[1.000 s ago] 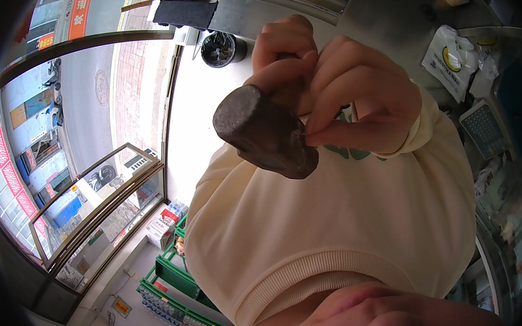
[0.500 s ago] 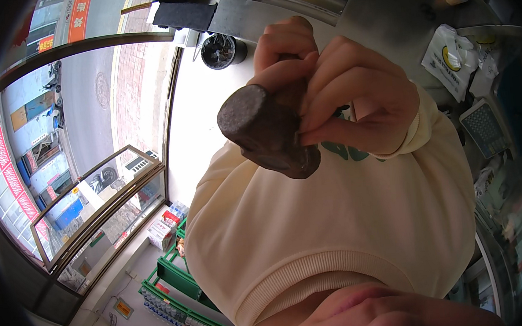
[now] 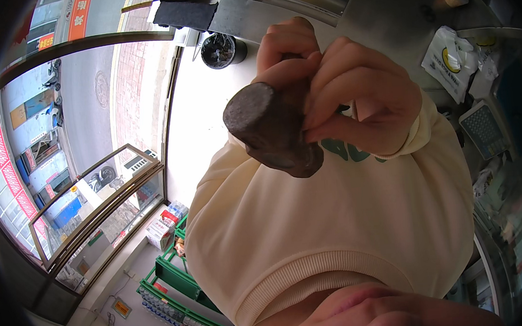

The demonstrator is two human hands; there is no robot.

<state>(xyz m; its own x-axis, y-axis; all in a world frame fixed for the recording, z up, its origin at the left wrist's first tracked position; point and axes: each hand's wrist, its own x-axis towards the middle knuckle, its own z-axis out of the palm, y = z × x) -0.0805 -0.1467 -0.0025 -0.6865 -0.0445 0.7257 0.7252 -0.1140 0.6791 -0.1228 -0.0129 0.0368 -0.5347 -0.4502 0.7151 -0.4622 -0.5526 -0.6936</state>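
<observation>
Street side: glass doors with metal frames [image 3: 102,203] take up the left of the view, with a paved road behind them.
Shelving: green wire racks of small bottles and cartons [image 3: 175,280] stand low, just right of the doors.
Bin: a round black bin with a dark liner [image 3: 221,49] sits on the pale floor near the top, beside a grey metal counter [image 3: 322,5].
Held thing: a dark brown, rough, blunt-ended lump [image 3: 271,131] is up in front of the person's cream sweatshirt [image 3: 340,230], at mid-frame.
Left hand [image 3: 286,54]: fingers curled over the lump's far end from above, closed on it.
Right hand [image 3: 360,103]: fingers bent and pressed against the lump's right side, thumb along it, gripping it too; the cream cuff sits at the wrist.
Right edge: a white plastic bag with a yellow mark [image 3: 449,62] and a small grey keypad device [image 3: 485,130] lie on a cluttered counter, well apart from the hands.
</observation>
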